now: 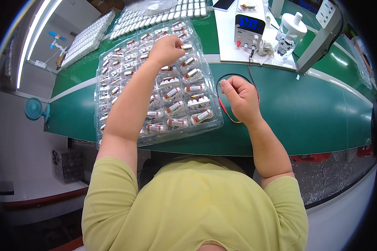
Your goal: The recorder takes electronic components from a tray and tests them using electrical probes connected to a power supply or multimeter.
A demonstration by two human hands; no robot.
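A clear plastic tray (215, 124) lies on the green table, its pockets holding small white cases fitted with silver battery cells with red-brown ends. My left hand (166, 51) reaches over its far part with fingers pinched together. Right at those fingertips is a small cell in its case (187, 47); whether the fingers grip it is hidden. To the right of the tray, my right hand (241, 99) is closed in a pinch above the table. Thin red and black test leads (223, 105) curve around it, and their ends meet at its thumb and fingertip.
A bench power supply (249, 30) with a lit blue display stands on a white board, joined to the leads. Beside it are a white lidded cup (285, 42), a phone (223, 4) and a grey post (318, 44). More trays of white cases (159, 17) lie behind. A small teal fan (34, 108) is at left.
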